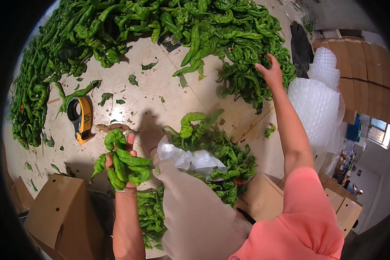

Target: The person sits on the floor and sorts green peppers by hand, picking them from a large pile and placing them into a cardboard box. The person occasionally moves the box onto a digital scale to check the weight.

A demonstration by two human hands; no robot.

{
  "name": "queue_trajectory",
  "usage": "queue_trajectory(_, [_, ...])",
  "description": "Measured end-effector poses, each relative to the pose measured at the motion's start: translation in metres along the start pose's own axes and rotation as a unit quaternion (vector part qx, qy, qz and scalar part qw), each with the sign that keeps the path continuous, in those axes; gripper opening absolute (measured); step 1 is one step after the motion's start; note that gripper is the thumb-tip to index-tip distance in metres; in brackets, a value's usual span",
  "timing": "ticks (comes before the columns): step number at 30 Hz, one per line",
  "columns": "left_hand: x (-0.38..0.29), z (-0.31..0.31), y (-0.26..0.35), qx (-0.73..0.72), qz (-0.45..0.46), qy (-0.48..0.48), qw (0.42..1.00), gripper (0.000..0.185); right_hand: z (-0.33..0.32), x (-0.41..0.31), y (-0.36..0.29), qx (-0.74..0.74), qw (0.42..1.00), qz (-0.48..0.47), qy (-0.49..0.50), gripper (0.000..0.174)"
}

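Several long, wrinkled green peppers (123, 162) lie gathered in my left hand (130, 148), whose fingers curl up around them. My right hand (273, 71) reaches out over the right end of a large heap of green peppers (247, 39), thumb and fingers spread, with nothing visible between them. That heap curves along the far side of the floor and down the left. A smaller pile of green peppers (227, 146) lies close beside my leg, with a crumpled white plastic sheet (190, 157) partly over it.
A yellow and black tape dispenser (80, 120) rests on the pale tiled floor (143, 94) among torn leaves. Cardboard boxes (57, 208) stand at the lower left. Rolls of bubble wrap (315, 110) and stacked cartons (360, 61) are on the right.
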State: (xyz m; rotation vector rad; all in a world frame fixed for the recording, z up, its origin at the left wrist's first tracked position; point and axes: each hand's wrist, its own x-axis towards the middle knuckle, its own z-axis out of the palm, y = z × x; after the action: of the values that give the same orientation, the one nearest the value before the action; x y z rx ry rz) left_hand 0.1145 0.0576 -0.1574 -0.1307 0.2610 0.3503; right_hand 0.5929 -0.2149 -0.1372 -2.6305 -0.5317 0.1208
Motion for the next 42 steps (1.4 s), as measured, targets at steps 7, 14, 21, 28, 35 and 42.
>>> queue_trajectory(7, [-0.001,-0.007,0.002,-0.053,-0.025,0.014,0.998,0.056,0.067,0.074,-0.001,-0.058,0.982,0.148,-0.102,0.111])
queue_trajectory(14, [-0.001,-0.016,0.007,-0.012,-0.038,0.039,0.998,0.055,0.082,0.040,-0.035,-0.103,0.979,0.170,0.043,0.088])
queue_trajectory(21, [0.019,-0.006,0.005,0.008,-0.016,0.016,1.000,0.053,0.041,0.013,-0.018,0.224,0.948,0.228,-0.011,0.075])
queue_trajectory(28, [0.027,0.018,-0.008,0.011,-0.042,-0.024,0.999,0.061,0.006,-0.054,-0.060,0.571,0.776,0.247,-0.103,0.073])
queue_trajectory(35, [0.029,0.057,-0.029,0.066,-0.008,-0.046,0.997,0.057,0.013,-0.114,-0.149,0.776,0.552,0.118,-0.279,0.062])
queue_trajectory(42, [-0.065,0.173,0.026,0.135,0.186,-0.121,0.966,0.059,-0.041,-0.157,-0.323,0.762,0.430,-0.055,-0.481,0.081])
